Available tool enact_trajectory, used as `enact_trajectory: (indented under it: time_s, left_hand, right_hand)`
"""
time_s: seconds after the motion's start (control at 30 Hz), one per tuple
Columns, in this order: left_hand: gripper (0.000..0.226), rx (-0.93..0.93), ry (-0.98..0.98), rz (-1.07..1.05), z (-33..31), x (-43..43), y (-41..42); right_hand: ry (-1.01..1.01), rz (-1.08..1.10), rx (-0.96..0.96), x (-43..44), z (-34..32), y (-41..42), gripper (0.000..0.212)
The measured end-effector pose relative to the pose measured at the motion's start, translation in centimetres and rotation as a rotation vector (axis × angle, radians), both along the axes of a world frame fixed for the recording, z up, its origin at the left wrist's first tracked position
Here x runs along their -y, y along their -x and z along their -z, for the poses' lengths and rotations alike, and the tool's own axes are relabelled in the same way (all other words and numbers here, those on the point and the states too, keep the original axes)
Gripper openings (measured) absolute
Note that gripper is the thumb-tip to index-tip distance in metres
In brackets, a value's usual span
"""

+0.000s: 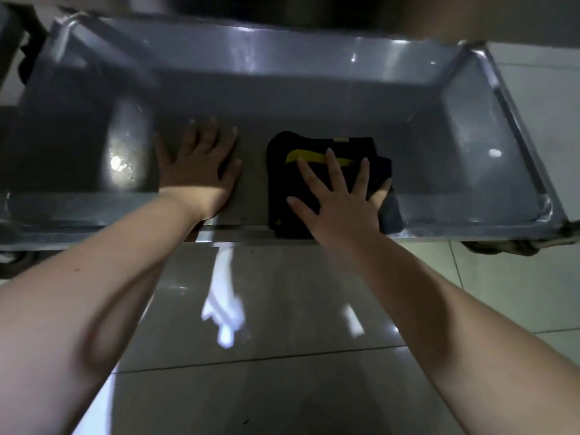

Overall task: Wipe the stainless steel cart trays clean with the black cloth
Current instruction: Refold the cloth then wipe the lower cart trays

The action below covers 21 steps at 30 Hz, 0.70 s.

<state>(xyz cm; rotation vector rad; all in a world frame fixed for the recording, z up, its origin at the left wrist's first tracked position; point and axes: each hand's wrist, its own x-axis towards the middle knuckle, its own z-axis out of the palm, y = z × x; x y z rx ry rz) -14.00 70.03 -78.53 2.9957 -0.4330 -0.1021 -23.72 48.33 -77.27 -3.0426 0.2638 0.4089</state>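
Stainless steel, smooth and glossy, forms the shallow cart tray (94, 211), a rectangular basin with sloped walls and rounded corners; a bright smear of reflected light sits on its floor at the left. A dark caster (12, 265) pokes out under the tray's near-left corner, mostly hidden by the rim and blurred. Right of the glare, the left hand (201, 164) lies flat on the bare metal, palm down, fingers spread and holding nothing, with its wrist crossing the near rim. Just beside it, apart from it, the black cloth (314, 149) rests on the tray floor at the near wall, soft and folded into a thick rough square, with a yellow band across its top and a small pale tag at its far edge. The right hand (342, 199) presses on the cloth, palm down with fingers fanned out, not curled around it; it covers the cloth's near half. A second caster (502, 246) shows dimly under the near-right corner. Above the tray, a dark upper shelf (282, 7) is cut off by the frame's top and too blurred to read. Glossy grey floor tiles (282, 309) fill the foreground, carrying a white reflection.
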Motion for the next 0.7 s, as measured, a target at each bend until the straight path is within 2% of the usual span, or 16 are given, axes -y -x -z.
enact_trajectory:
  time_s: [0.33,0.47,0.57,0.7]
  left_hand:
    - [0.061,0.007,-0.046,0.023,0.5,0.8,0.4]
    - [0.060,0.013,-0.034,0.015,0.4,0.9,0.6]
    - [0.061,-0.016,-0.038,0.030,0.3,0.9,0.5]
    - [0.062,-0.027,-0.035,0.026,0.3,0.8,0.4]
  right_hand:
    - [-0.016,0.050,0.006,0.0,-0.1,-9.2,0.070]
    - [-0.048,0.062,-0.055,0.5,-0.8,-13.8,0.072]
    - [-0.062,0.037,-0.079,1.0,-1.2,-12.9,0.072]
    - [-0.050,0.002,-0.077,0.1,-1.1,-6.2,0.070]
